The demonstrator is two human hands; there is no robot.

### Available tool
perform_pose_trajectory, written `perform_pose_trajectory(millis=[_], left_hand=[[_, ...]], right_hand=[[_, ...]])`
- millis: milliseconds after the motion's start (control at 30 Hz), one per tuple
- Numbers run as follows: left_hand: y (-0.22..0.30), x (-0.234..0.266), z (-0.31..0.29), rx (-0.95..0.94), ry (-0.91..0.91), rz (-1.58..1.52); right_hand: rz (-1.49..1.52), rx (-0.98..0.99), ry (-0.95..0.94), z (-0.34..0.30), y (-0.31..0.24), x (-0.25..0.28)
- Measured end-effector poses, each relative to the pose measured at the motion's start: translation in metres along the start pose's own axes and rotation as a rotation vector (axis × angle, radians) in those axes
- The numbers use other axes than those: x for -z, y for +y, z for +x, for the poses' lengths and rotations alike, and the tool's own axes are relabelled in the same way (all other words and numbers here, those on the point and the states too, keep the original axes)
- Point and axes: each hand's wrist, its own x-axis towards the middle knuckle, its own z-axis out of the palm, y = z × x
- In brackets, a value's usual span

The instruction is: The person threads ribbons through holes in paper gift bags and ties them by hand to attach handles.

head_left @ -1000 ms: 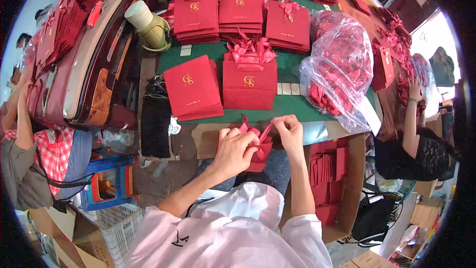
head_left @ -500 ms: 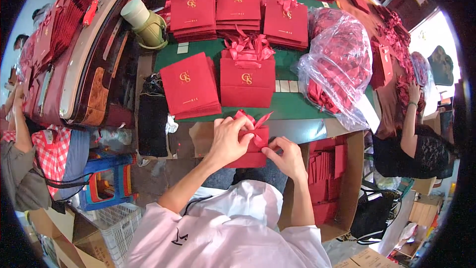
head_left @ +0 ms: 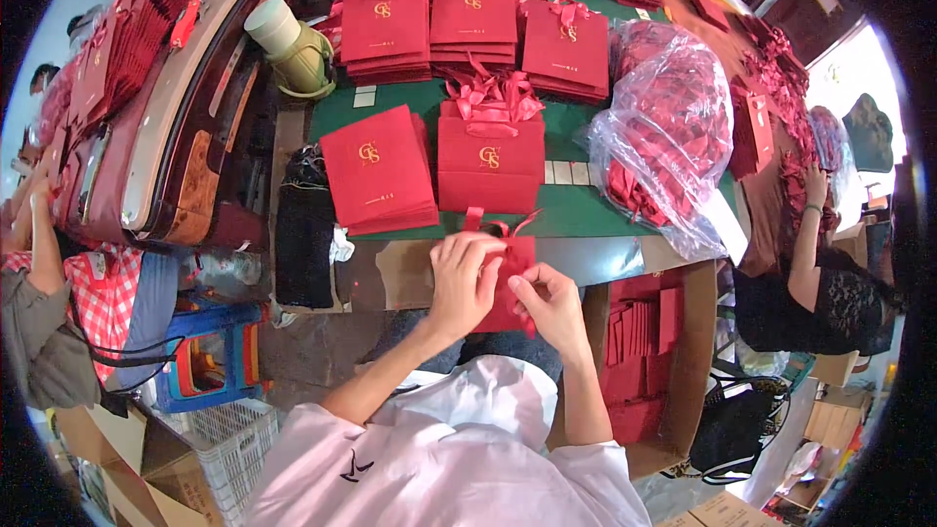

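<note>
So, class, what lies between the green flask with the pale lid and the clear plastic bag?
In the head view, three stacks of red bags plus red ribbon handles lie between the flask and the plastic bag.

Green tabletop (head_left: 566,222) brightly lit. Beyond its right side, a pale opening (head_left: 861,88) is burnt out to white. Glare is thrown back along its near edge; highlights are caught on the clear plastic bag (head_left: 673,127) at its right. Floor (head_left: 312,356) below is left dim. Wood-trimmed table (head_left: 198,176), to its left, is bowed by the fisheye; corners are blacked out.
</note>
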Motion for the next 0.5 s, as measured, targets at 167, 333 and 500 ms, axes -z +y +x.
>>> perform_pose_trajectory(millis=[167, 333, 500], left_hand=[[0.029, 0.012, -0.039, 0.357, -0.196, -0.522], [0.025, 0.029, -0.054, 0.474, -0.443, -0.444], [0.010, 0.054, -0.061, 0.529, -0.583, -0.449]], right_hand=[[0.063, 0.140, 0.050, 0.008, 0.006, -0.009], [0.158, 0.056, 0.027, 0.009, 0.006, 0.000], [0.057, 0.056, 0.144, 0.012, 0.014, 0.013]])
